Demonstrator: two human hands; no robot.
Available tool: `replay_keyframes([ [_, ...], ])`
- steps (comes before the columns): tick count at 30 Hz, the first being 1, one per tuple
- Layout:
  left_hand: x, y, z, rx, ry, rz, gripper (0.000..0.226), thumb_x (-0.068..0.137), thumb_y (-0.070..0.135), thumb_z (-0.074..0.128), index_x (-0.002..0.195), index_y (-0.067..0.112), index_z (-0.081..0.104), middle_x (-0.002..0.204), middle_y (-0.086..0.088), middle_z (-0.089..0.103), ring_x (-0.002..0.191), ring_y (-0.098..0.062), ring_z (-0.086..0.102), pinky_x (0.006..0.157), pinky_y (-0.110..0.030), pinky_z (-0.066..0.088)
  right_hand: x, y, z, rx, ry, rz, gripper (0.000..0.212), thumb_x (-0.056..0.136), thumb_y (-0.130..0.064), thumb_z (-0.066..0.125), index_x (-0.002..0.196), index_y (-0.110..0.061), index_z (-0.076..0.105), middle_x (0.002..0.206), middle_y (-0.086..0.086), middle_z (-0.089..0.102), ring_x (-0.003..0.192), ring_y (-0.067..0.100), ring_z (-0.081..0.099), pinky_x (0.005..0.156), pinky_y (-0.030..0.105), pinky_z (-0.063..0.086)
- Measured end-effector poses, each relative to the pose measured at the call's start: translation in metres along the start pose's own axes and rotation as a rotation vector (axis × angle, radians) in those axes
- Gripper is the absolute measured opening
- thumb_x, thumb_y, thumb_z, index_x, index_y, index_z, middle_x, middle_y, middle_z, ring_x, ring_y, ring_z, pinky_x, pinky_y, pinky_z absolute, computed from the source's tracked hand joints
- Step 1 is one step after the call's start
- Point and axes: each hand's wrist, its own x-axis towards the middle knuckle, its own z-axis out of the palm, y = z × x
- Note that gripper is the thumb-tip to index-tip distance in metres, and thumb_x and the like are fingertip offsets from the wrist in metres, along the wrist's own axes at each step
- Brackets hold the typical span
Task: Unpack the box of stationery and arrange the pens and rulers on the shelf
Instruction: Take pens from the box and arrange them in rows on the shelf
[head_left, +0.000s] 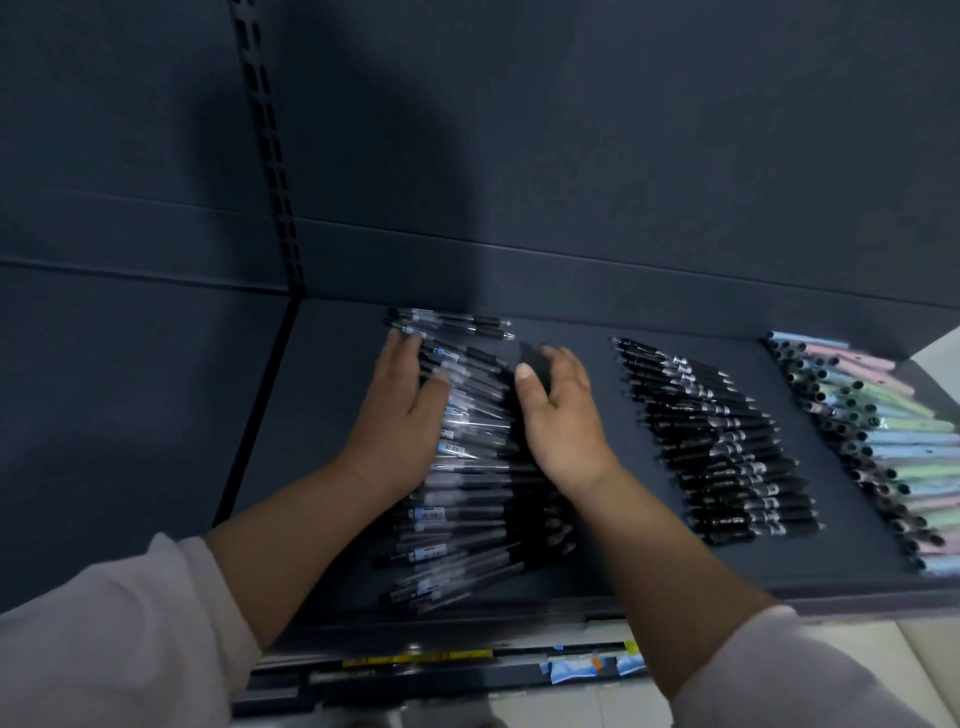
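Clear-barrelled pens sit pressed between left hand and right hand, both open-fingered, grasping nothing — an uneven shove could spill the row off the shelf.

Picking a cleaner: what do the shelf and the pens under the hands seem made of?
Shelf: likely painted metal, matte dark grey, judging by the slotted upright beside it. Clear pens: probably transparent plastic barrels with glossy glints and black grips.

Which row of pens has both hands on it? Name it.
The left row, clear-barrelled pens: the left hand and right hand rest on it. The black row and pastel row lie untouched.
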Motion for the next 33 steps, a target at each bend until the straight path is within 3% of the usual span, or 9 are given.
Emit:
replay_keyframes([
  [3,0.001,0.0,0.005,-0.008,-0.037,0.023,0.057,0.102,0.032,0.031,0.152,0.023,0.005,0.159,0.01,-0.005,0.142,0.002,-0.003,0.106,-0.015,-0.001,0.009,-0.002,0.0,0.007,-0.077,-0.044,0.053,0.1,-0.036,0.043,0.148,-0.016,0.03,0.156,0.002,0.024,0.142,0.014,0.024,0.114,0.024,0.019],
  [7,0.01,-0.003,-0.008,0.0,0.009,0.016,0.055,0.102,0.031,0.031,0.152,0.023,0.01,0.16,0.008,-0.004,0.141,0.002,-0.004,0.111,-0.021,0.0,0.023,0.002,-0.009,0.031,-0.057,-0.045,0.048,0.1,-0.034,0.044,0.144,-0.018,0.037,0.151,0.002,0.032,0.138,0.014,0.032,0.108,0.02,0.022],
  [13,0.066,-0.006,-0.03,0.407,-0.015,-0.024,0.054,0.1,0.033,0.035,0.151,0.02,0.022,0.16,-0.004,0.007,0.147,-0.02,0.0,0.118,-0.036,0.003,0.071,-0.008,-0.003,-0.386,-0.216,-0.188,0.046,0.1,-0.027,0.045,0.145,-0.021,0.04,0.157,0.0,0.025,0.144,0.02,0.019,0.115,0.025,0.012],
  [17,0.089,-0.01,-0.034,0.616,-0.051,0.02,0.059,0.098,0.045,0.038,0.15,0.021,0.024,0.158,-0.006,0.017,0.145,-0.025,0.01,0.118,-0.039,0.011,0.093,-0.02,0.01,-0.575,-0.292,-0.129,0.053,0.101,-0.039,0.038,0.151,-0.027,0.024,0.154,0.0,0.025,0.138,0.027,0.021,0.114,0.036,0.019],
  [19,0.093,-0.01,-0.035,0.659,-0.075,0.029,0.062,0.096,0.049,0.038,0.15,0.022,0.023,0.156,-0.006,0.021,0.143,-0.026,0.014,0.117,-0.04,0.014,0.096,-0.021,0.015,-0.605,-0.273,-0.112,0.048,0.101,-0.037,0.037,0.148,-0.03,0.03,0.146,0.001,0.03,0.131,0.026,0.025,0.11,0.035,0.021],
  [22,0.088,-0.009,-0.034,0.635,-0.125,0.022,0.061,0.097,0.049,0.037,0.15,0.021,0.024,0.155,-0.006,0.024,0.142,-0.026,0.017,0.116,-0.037,0.016,0.093,-0.017,0.016,-0.54,-0.25,-0.155,0.037,0.099,-0.027,0.041,0.135,-0.036,0.045,0.131,0.0,0.038,0.123,0.023,0.03,0.106,0.032,0.023],
  [26,0.071,-0.009,-0.028,0.567,-0.177,0.068,0.055,0.098,0.043,0.037,0.147,0.017,0.032,0.152,-0.006,0.032,0.14,-0.024,0.023,0.113,-0.032,0.018,0.082,-0.009,0.01,-0.45,-0.259,-0.188,0.033,0.099,-0.022,0.046,0.128,-0.035,0.053,0.123,-0.004,0.042,0.124,0.019,0.03,0.107,0.026,0.021],
  [30,0.064,-0.006,-0.023,0.312,-0.159,0.042,0.053,0.101,0.037,0.035,0.149,0.015,0.028,0.155,-0.005,0.027,0.142,-0.019,0.021,0.114,-0.026,0.014,0.069,-0.001,-0.004,-0.169,-0.131,-0.176,0.034,0.1,-0.024,0.046,0.133,-0.02,0.053,0.131,0.002,0.048,0.128,0.016,0.039,0.105,0.017,0.023],
  [33,0.064,-0.005,-0.02,0.29,-0.163,0.023,0.055,0.101,0.038,0.035,0.149,0.015,0.025,0.157,-0.004,0.022,0.145,-0.019,0.017,0.117,-0.029,0.011,0.054,0.008,-0.01,-0.07,-0.063,-0.121,0.038,0.1,-0.023,0.044,0.137,-0.013,0.049,0.137,0.004,0.046,0.119,0.002,0.036,0.095,0.004,0.019],
])
